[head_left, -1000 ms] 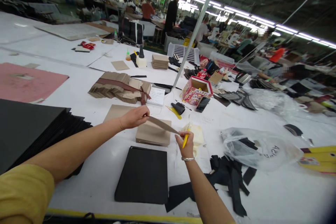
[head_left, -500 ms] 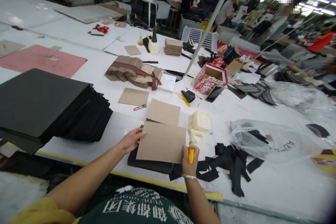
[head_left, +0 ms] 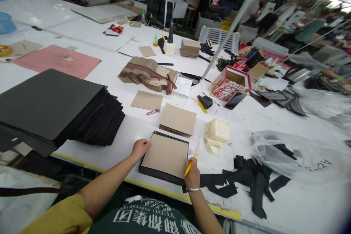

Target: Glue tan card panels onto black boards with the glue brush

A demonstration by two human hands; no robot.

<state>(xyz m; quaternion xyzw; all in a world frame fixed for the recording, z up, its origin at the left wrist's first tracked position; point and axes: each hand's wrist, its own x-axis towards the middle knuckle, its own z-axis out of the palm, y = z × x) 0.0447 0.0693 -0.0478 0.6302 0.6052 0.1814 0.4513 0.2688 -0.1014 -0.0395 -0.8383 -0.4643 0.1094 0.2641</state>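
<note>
A brown card lies flat on a black board at the near edge of the white tabletop, covering nearly all of it so that only a dark rim shows along the board's near and left sides. The left hand rests at the board's far left corner, fingers curled loosely and tips pressing on the card's edge, holding nothing. The right hand sits at the board's near right corner, closed around a thin yellow tool whose tip points away along the board's right edge. Just beyond the board sits a short stack of brown cards. To the board's far right, near it, stands a pale yellow tub. Right of the board, black strips lie scattered, with a clear plastic bag farther right. Left of the board, well apart, rises a tall pile of black sheets. Farther beyond the board lie a single brown card, small pink snips and a tied bundle of brown cards.
</note>
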